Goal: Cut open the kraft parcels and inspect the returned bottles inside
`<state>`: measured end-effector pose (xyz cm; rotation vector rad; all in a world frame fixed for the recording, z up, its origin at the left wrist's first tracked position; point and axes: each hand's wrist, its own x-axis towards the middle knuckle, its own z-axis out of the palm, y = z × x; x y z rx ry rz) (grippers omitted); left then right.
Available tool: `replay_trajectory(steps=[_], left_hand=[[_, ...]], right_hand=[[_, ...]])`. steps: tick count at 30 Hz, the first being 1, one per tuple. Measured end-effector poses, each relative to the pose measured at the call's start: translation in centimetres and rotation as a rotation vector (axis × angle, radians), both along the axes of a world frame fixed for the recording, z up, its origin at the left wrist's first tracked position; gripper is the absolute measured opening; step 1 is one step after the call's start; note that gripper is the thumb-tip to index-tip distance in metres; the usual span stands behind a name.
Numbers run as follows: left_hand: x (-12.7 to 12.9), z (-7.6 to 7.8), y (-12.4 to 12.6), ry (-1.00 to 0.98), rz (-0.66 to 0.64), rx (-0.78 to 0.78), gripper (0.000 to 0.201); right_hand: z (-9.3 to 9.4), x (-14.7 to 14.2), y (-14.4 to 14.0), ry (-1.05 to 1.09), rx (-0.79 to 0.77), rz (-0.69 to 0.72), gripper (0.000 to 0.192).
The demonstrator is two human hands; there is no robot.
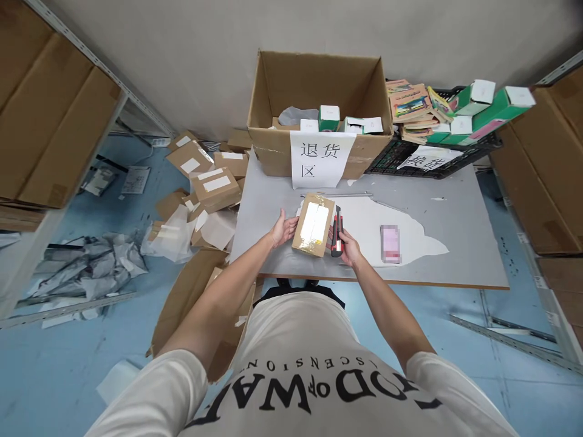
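Note:
A small taped cardboard box [300,240] with white labels on its top is in front of me at the near side of the table. My left hand [284,229] is at its left side, fingers stretched out and thumb raised, its fingertips meeting the box's edge. On the other side my right hand [350,247] is closed around a red and black utility knife [337,235], which stands nearly upright against the box's right side. Part of the right fingers is hidden behind the knife. Whether the blade is out, I cannot tell.
A large open carton [273,152] with a paper sign holds several small boxes. Beside it a black crate [423,169] holds booklets and green boxes. A blurred pink rectangular item [390,244] lies on the grey table [473,243]. Discarded cartons [216,188] pile up left.

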<state>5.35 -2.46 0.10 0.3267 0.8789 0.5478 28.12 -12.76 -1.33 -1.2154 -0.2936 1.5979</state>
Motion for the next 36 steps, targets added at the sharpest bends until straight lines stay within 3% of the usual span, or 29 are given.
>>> replay_trajectory(steps=[5, 10, 14, 19, 28, 32, 36], left_hand=[[0.3, 0.2, -4.3, -0.026, 0.202, 0.102, 0.071], [2.4, 0.0, -9.3, -0.056, 0.413, 0.083, 0.063], [4.1, -0.2, -11.7, -0.061, 0.452, 0.046, 0.064], [4.5, -0.7, -12.2, -0.053, 0.499, -0.023, 0.067], [3.3, -0.9, -11.7, 0.040, 0.487, -0.029, 0.073], [0.5, -1.2, -9.1, 0.280, 0.578, 0.038, 0.067], [-3.4, -1.8, -4.3, 0.414, 0.536, 0.208, 0.053]], right_hand=[[2.0, 3.0, 4.1, -0.041, -0.041, 0.234, 0.035], [3.6, 3.9, 9.7, -0.089, -0.070, 0.466, 0.030], [3.3, 3.1, 13.4, -0.083, -0.125, 0.612, 0.027], [2.3, 2.1, 15.6, -0.143, -0.186, 0.716, 0.022], [2.1, 2.9, 14.8, -0.073, -0.118, 0.661, 0.028], [3.1, 4.7, 12.4, -0.124, -0.007, 0.462, 0.029], [2.8, 6.2, 6.4, -0.237, 0.056, 0.186, 0.027]])
